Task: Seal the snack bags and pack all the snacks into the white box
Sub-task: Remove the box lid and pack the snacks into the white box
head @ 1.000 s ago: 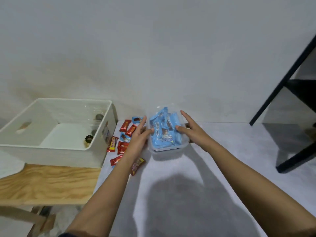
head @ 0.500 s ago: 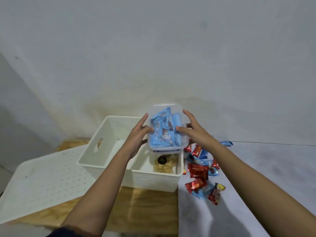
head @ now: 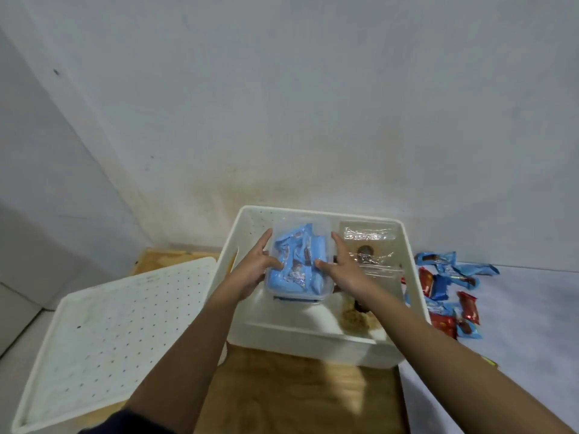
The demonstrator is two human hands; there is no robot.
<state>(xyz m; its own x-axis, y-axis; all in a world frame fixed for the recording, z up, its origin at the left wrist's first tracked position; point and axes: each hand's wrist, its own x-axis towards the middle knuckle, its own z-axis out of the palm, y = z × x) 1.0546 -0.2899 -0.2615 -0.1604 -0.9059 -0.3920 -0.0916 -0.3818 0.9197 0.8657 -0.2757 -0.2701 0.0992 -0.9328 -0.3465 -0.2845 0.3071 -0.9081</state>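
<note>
A clear plastic container (head: 297, 267) packed with blue snack packets hangs inside the left half of the white box (head: 313, 335), just above its floor. My left hand (head: 250, 270) grips its left side and my right hand (head: 347, 270) grips its right side, thumbs on the lid. In the right half of the box lies a clear snack bag (head: 368, 245) with dark and tan snacks; my right forearm covers part of it. Several loose red and blue snack packets (head: 448, 292) lie on the grey table right of the box.
A white perforated lid (head: 109, 324) lies to the left, partly on the wooden board (head: 297, 386) that carries the box. The grey table (head: 517, 324) stretches to the right. A plain wall stands close behind the box.
Both hands lifted the container off the grey table, carried it left over the white box, and have now lowered it into the box's left half.
</note>
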